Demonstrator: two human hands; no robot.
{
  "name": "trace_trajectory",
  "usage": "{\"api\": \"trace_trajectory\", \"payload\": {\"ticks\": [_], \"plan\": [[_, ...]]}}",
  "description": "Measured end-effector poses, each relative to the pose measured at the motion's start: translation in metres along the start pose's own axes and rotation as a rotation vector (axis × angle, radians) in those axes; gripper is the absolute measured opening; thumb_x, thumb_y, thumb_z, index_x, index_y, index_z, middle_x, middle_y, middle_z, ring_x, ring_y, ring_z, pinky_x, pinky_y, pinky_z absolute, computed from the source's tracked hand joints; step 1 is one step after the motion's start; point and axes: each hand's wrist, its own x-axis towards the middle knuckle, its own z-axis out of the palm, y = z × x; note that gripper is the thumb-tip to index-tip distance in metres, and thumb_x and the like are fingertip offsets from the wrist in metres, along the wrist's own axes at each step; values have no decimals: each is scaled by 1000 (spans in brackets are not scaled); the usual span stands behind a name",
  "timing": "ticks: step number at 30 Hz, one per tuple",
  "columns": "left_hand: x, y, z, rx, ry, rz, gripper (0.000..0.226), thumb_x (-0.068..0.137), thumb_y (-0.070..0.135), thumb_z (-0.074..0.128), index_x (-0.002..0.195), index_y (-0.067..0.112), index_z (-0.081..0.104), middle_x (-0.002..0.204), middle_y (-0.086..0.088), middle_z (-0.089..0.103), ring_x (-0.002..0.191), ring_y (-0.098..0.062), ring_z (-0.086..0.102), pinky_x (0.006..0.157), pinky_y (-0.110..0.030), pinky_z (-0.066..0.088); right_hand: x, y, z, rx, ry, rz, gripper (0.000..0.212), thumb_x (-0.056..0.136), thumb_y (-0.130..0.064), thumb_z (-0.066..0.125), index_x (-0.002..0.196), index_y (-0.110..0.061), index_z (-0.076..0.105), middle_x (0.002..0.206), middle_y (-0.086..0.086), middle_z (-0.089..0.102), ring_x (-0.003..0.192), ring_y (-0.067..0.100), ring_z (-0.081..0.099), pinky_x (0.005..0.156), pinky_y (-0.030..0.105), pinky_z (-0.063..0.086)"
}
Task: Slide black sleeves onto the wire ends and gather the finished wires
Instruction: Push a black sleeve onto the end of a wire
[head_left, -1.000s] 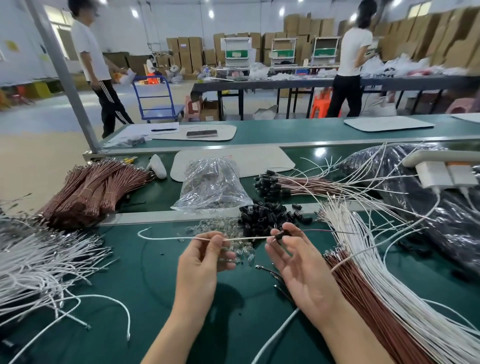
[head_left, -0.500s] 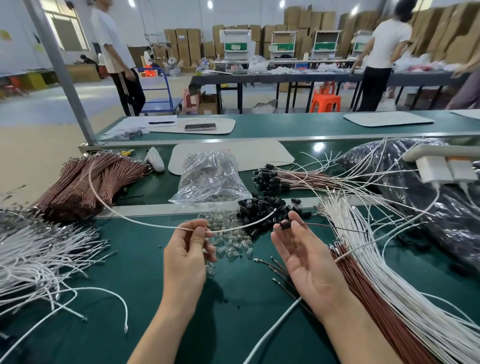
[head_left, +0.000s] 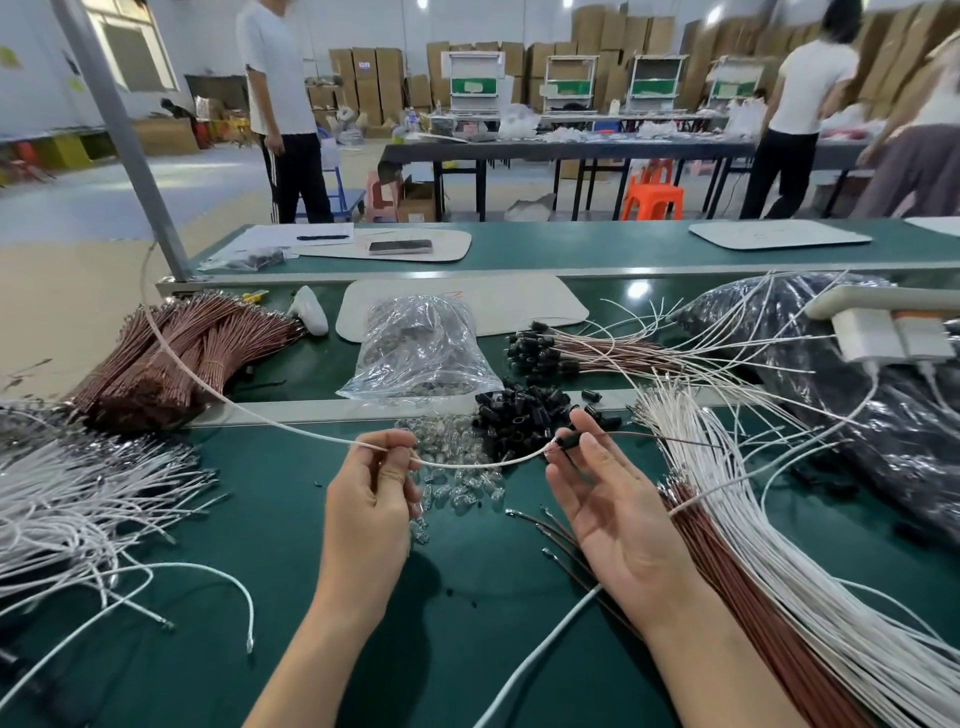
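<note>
The left hand (head_left: 371, 499) pinches the thin white wire (head_left: 483, 463), which lies left-to-right, its tip pointing right at the short black sleeve (head_left: 574, 440) pinched by the right hand (head_left: 610, 512).

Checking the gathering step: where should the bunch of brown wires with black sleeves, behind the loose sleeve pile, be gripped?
Take the brown wires just right of their black sleeves, from above: there the strands lie packed and parallel, while further right they fan apart.
</note>
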Motion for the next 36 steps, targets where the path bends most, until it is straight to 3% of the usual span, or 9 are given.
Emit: {"api": "trace_trajectory", "payload": {"ticks": [8,16,24,31,36], "plan": [[-1,-1,-1,28,-21,19,21,105,8,50,96,21,63,71,8,61,56,-8,51,52,-20,47,-1,-1,-1,-27,-5,22,32,86,-11,66,117,-6,74,95,11,74,83,17,73,68,25,62],[0,-2,-3,39,-16,39,33,105,10,50,89,35,65,75,9,63,59,-9,53,53,-22,49,0,-1,-3,-115,-22,20,31,86,-14,67,115,-13,76,97,8,73,82,16,72,69,26,61],[2,-2,-6,93,0,61,35,105,9,50,90,38,65,70,9,61,57,-8,54,55,-24,51,-1,1,-3,-218,-35,37,28,90,-11,64,114,-18,77,97,6,72,82,18,70,71,30,60],[-1,1,-3,62,49,52,21,103,22,57,91,37,67,65,9,61,57,-7,54,53,-18,47,0,3,-1,-230,-41,35,31,84,-14,68,114,-19,77,100,6,73,84,18,71,71,29,59],[-6,2,0,15,111,7,9,99,28,63,97,30,71,71,8,67,62,-6,57,55,-23,51,0,6,-1,-173,-35,26,30,85,-10,67,113,-14,76,102,10,73,84,19,72,70,28,60]]}}
